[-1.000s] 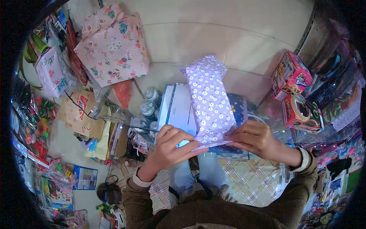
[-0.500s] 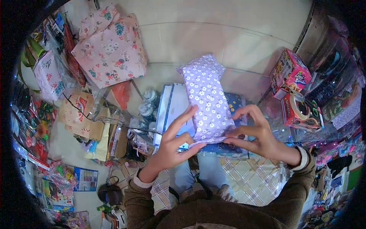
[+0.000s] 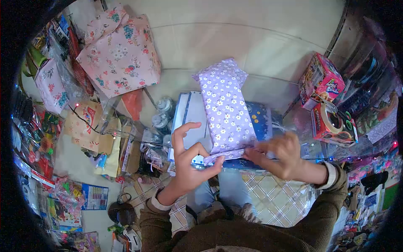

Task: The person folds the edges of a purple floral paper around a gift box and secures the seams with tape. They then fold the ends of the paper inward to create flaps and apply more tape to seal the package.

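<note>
A package in purple wrapping paper (image 3: pixel 226 111) with white daisies lies lengthwise in front of me, its far end flared. The near end of the paper is folded into a narrow flat strip. My left hand (image 3: pixel 189 161) pinches the left part of this strip between thumb and fingers, with the index finger raised and bent. At the strip's right end my right hand (image 3: pixel 279 155) presses with its fingertips; its other fingers are curled and smeared by motion. Beneath the package are a white-and-blue boxed item (image 3: pixel 193 113) and a dark blue patterned one (image 3: pixel 260 119).
A pink floral bag (image 3: pixel 121 56) stands at the far left. On the right are a pink box (image 3: pixel 322 82) and a red box (image 3: pixel 336 124) with a tape roll and green-handled scissors. Clear bottles (image 3: pixel 163 111) stand left of the package. Packaged goods crowd both sides.
My right hand has turned, its raised fingers now curled and blurred at the strip. My left index finger has lifted off the package's side. The package has barely shifted.
</note>
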A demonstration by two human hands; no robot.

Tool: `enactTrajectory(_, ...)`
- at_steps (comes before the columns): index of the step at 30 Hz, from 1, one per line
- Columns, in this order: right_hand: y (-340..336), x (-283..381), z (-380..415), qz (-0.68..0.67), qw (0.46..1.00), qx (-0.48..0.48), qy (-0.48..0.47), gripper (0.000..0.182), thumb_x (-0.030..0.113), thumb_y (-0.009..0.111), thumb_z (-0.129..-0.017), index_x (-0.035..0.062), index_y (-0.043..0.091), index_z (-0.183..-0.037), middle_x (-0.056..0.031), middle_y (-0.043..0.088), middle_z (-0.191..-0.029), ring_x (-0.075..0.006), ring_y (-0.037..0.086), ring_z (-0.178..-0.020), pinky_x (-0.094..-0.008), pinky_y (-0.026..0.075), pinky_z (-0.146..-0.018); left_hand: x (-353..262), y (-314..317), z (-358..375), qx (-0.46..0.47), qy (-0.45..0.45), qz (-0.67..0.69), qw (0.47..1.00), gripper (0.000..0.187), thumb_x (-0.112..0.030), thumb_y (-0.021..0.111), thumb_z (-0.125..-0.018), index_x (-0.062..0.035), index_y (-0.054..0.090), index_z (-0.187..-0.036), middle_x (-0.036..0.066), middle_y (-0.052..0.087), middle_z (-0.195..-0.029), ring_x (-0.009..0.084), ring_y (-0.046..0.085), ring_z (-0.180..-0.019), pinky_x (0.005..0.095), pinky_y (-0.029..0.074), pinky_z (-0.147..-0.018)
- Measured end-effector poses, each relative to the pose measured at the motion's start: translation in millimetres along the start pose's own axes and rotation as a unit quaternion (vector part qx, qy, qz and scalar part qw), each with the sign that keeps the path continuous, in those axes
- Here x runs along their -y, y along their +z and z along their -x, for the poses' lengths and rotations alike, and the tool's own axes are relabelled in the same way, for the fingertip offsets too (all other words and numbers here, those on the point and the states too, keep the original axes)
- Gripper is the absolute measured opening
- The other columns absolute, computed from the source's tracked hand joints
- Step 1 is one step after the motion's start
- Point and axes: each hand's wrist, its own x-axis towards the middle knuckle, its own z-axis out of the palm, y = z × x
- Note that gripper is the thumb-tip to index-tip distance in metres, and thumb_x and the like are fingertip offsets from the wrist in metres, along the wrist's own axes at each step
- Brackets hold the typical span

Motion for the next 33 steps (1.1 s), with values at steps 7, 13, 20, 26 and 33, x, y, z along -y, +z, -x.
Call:
enactTrajectory(7,14,13,4,-0.031,0.999,0.009,-0.006,0.034,0.014,0.065,-0.069,0.0004,0.069,-0.1,-0.0101,0.063,-0.102,-0.0201,0.062,-0.091,-0.0307,0.047,-0.07,-12,-3,-6,0.025,-0.01,-0.083,0.996,0.036,-0.019,0.081,-0.055,-0.0121,0.046,-0.061,0.009,0.052,-0.107,0.0291,0.045,-0.1,0.0421,0.027,-0.086)
enactTrajectory(13,16,4,-3,-0.016,0.998,0.041,-0.043,0.033,0.013,0.062,-0.072,-0.0013,0.066,-0.101,-0.0105,0.063,-0.099,-0.0205,0.062,-0.089,-0.0323,0.048,-0.076,-18,-6,-4,-0.002,0.046,-0.202,0.978,0.035,-0.025,0.083,-0.06,-0.0145,0.05,-0.068,0.007,0.052,-0.105,0.0273,0.046,-0.1,0.0419,0.028,-0.085)
enactTrajectory(20,20,3,-2,-0.043,0.998,0.038,-0.038,0.034,0.014,0.062,-0.07,-0.0015,0.067,-0.1,-0.011,0.064,-0.1,-0.0211,0.061,-0.09,-0.0356,0.048,-0.078,-10,-17,0,0.031,0.083,-0.188,0.978,0.042,-0.035,0.087,-0.062,-0.0144,0.055,-0.081,0.007,0.052,-0.107,0.027,0.047,-0.1,0.0416,0.03,-0.084)
enactTrajectory(26,20,3,-1,-0.025,0.999,0.025,-0.039,0.032,0.013,0.063,-0.07,0.0009,0.068,-0.099,-0.0085,0.064,-0.097,-0.0199,0.06,-0.089,-0.0357,0.047,-0.079,3,-19,8,-0.05,0.115,-0.161,0.979,0.044,-0.035,0.087,-0.062,-0.0171,0.064,-0.096,0.004,0.054,-0.112,0.024,0.048,-0.105,0.0394,0.033,-0.086)
enactTrajectory(33,25,2,1,-0.062,0.998,0.014,-0.011,0.031,0.015,0.064,-0.072,0.0024,0.068,-0.1,-0.0054,0.062,-0.095,-0.0178,0.058,-0.087,-0.0361,0.044,-0.08,3,-18,4,0.042,0.281,-0.315,0.905,0.035,-0.019,0.065,-0.081,-0.0236,0.07,-0.115,-0.012,0.06,-0.115,0.012,0.049,-0.099,0.0313,0.034,-0.083)
